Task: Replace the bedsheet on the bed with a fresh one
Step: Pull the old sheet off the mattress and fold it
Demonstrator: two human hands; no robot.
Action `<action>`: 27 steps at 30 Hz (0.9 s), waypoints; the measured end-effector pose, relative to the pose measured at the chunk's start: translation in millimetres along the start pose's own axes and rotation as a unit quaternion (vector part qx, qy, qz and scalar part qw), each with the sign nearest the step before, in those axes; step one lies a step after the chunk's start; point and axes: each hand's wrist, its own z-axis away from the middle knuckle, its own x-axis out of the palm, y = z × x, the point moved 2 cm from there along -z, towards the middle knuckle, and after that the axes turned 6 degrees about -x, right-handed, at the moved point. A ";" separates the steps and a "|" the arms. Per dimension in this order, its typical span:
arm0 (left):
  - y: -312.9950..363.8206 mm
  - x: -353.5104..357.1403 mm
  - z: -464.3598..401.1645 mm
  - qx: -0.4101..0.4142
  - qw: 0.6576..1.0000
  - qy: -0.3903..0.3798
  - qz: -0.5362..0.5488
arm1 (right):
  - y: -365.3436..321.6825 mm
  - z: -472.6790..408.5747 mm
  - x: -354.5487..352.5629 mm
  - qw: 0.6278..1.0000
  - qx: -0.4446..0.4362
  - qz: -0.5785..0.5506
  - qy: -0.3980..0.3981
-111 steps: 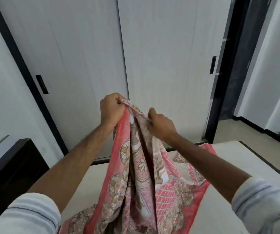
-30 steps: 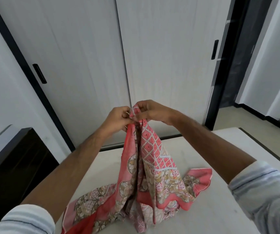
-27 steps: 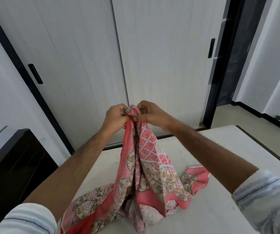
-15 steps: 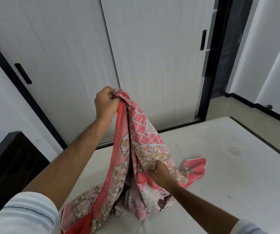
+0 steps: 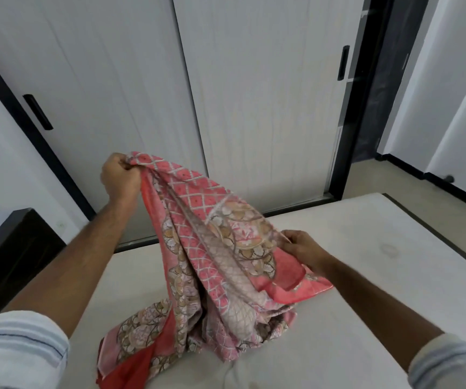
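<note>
bedsheet (image 5: 215,248) between both hands

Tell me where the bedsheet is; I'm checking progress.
Head view, centre: the bedsheet hangs bunched between the raised left hand and lower right hand, trailing onto the mattress.

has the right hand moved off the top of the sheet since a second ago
Yes. The right hand has dropped from beside the left hand at the sheet's top to pinch an edge lower, just above the mattress.
</note>
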 end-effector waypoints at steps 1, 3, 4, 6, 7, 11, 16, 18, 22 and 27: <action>-1.4 -6.3 -3.8 0.005 1.000 0.018 -0.005 | 6.4 3.1 0.0 0.998 -0.001 0.019 -0.056; -4.8 -14.5 -9.0 0.018 0.999 0.037 -0.026 | 20.2 10.6 3.1 0.986 -0.003 0.076 -0.149; -7.9 -16.0 -9.9 0.022 0.998 0.034 -0.041 | 24.0 13.9 6.3 0.983 -0.008 0.087 -0.162; -13.8 -15.0 -7.9 0.022 0.998 0.018 -0.053 | 25.1 13.6 12.2 0.988 -0.043 0.026 -0.143; -17.4 -12.9 -6.6 0.023 0.998 0.005 -0.051 | 19.0 13.1 15.8 0.989 -0.063 -0.034 -0.130; -21.5 -4.4 9.1 0.033 0.995 -0.049 -0.075 | -31.6 1.2 33.9 0.973 -0.083 -0.216 -0.016; -51.5 14.2 31.3 -0.028 0.966 -0.211 -0.146 | -94.0 -32.1 59.2 0.971 -0.054 -0.235 0.001; -73.1 13.4 36.0 -0.075 0.960 -0.243 -0.114 | -114.4 -29.8 66.5 0.974 -0.039 -0.194 -0.112; -68.8 -9.2 58.9 -0.104 0.967 -0.231 -0.030 | -152.8 -19.4 65.0 0.940 -0.048 -0.163 -0.297; -67.8 -29.1 73.4 -0.106 0.965 -0.241 0.004 | -140.8 -79.6 46.1 0.982 -0.037 -0.124 0.136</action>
